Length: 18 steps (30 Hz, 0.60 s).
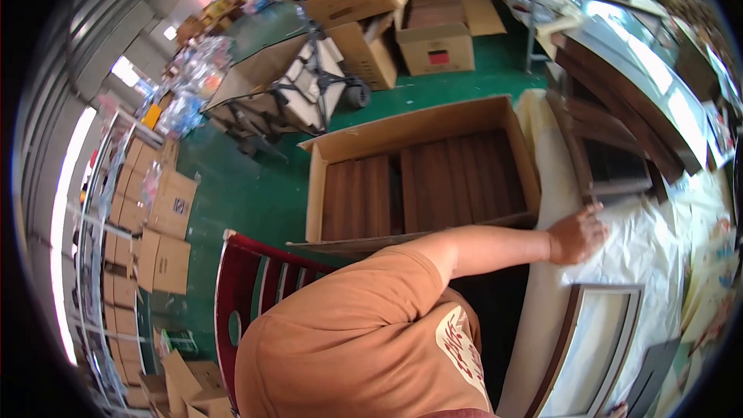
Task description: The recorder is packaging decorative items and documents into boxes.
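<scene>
My left hand (579, 237) reaches across to the right over a table with white plastic sheeting (635, 240). Its fingers look apart, with nothing visible between them, though they are slightly blurred. Just beyond its fingertips is a blurred stack of dark brown frames (607, 135); I cannot tell whether they touch. Nearer to me on the sheeting lies a brown rectangular frame (563, 340) with a pale inner border. Only a few fingertips of my right hand (619, 410) show at the lower edge, by that frame's near end; what they hold is hidden.
An open cardboard box (422, 120) packed with dark brown wooden pieces (453, 186) stands left of the table. A red chair (240, 286) is beside me. Farther off are a folding cart (309, 85), more cartons (437, 50) and a shelf with boxes (124, 217).
</scene>
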Motion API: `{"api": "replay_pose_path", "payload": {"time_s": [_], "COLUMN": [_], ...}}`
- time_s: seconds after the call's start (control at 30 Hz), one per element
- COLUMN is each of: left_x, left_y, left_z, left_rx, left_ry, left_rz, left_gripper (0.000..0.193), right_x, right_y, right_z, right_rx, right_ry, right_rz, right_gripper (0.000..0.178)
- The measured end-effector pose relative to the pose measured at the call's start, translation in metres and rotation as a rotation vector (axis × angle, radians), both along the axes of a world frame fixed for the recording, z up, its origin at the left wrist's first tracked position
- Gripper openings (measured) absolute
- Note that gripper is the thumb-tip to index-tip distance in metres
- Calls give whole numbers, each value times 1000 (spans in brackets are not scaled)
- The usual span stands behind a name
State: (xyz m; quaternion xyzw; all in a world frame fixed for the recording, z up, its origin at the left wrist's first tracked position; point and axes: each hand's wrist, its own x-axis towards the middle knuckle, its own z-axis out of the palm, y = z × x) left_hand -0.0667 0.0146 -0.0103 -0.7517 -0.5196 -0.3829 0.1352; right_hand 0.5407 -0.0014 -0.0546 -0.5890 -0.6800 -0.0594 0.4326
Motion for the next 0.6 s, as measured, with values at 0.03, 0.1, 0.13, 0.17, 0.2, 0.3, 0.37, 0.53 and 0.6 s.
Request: {"api": "replay_pose_path", "payload": {"time_s": [0.03, 0.1, 0.13, 0.17, 0.2, 0.3, 0.37, 0.53, 0.6], "left_x": [5, -12, -20, -24, -26, -18, -15, -6, -4], "left_y": [2, 5, 6, 5, 6, 3, 1, 1, 0], "left_z": [-1, -13, -13, -7, -11, 0, 6, 8, 8], "left_rx": [-22, 44, -12, -10, -23, -14, -75, -90, -107], "left_ry": [-32, -84, -55, -5, 15, 48, 90, 97, 123], "left_rz": [-38, -27, -25, -4, 18, -6, 14, -22, 3], "left_gripper": [24, 21, 20, 19, 20, 29, 32, 34, 35], "right_x": [29, 35, 19, -13, -25, -57, -65, -64, -69], "right_y": [-6, 5, 3, 2, 2, -8, -19, -21, -22], "right_z": [-23, -46, -14, -2, 8, 24, 38, 37, 42], "right_rx": [154, -76, -156, -55, -396, -397, -365, -296, -285], "right_ry": [-344, -430, -242, -204, 300, 517, 567, 647, 657], "right_rz": [-80, 14, 66, 83, -53, -117, -99, -81, -61], "right_gripper": [21, 42, 34, 29, 30, 27, 25, 23, 23]}}
